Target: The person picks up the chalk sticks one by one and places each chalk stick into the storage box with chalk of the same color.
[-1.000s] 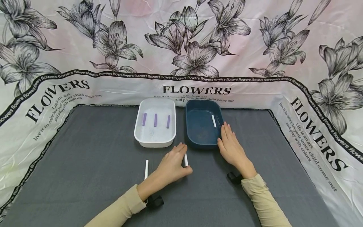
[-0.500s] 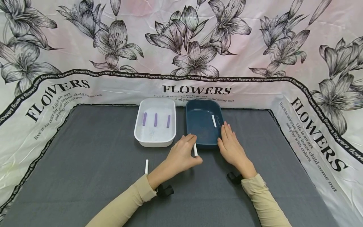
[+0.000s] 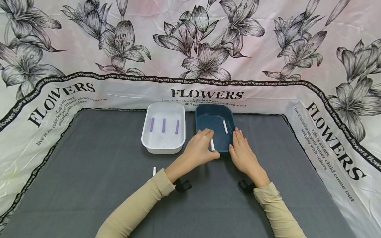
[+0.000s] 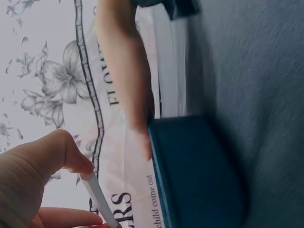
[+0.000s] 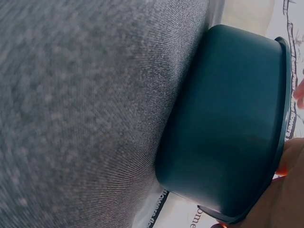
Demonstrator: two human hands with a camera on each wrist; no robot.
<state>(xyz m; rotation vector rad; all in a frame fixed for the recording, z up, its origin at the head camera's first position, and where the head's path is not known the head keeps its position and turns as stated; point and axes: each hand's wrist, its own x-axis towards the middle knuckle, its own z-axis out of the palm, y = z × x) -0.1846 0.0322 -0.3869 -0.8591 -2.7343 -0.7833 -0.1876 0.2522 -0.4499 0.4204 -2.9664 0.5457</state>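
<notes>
My left hand (image 3: 197, 147) pinches a white stick of chalk (image 3: 212, 144) between thumb and fingertips, above the near left part of the blue tub (image 3: 221, 142). In the left wrist view the chalk (image 4: 99, 197) spans from thumb to fingers, apart from the tub. My right hand (image 3: 245, 158) rests with extended fingers along the tub's right rim. Another white chalk (image 3: 225, 127) lies inside the tub near its right side. Left of it stands a white tub (image 3: 163, 151) holding three purple chalks (image 3: 163, 125), laid side by side and spaced apart.
One more white chalk (image 3: 154, 171) lies on the grey cloth (image 3: 89, 172), partly hidden by my left sleeve (image 3: 140, 201). Behind both tubs rises a flower-printed cloth (image 3: 205, 59). The two tubs stand close together near the back edge of the grey cloth.
My left hand has carried the white chalk forward and right, from the cloth in front of the tubs to over the blue tub. My right hand has stayed at the rim.
</notes>
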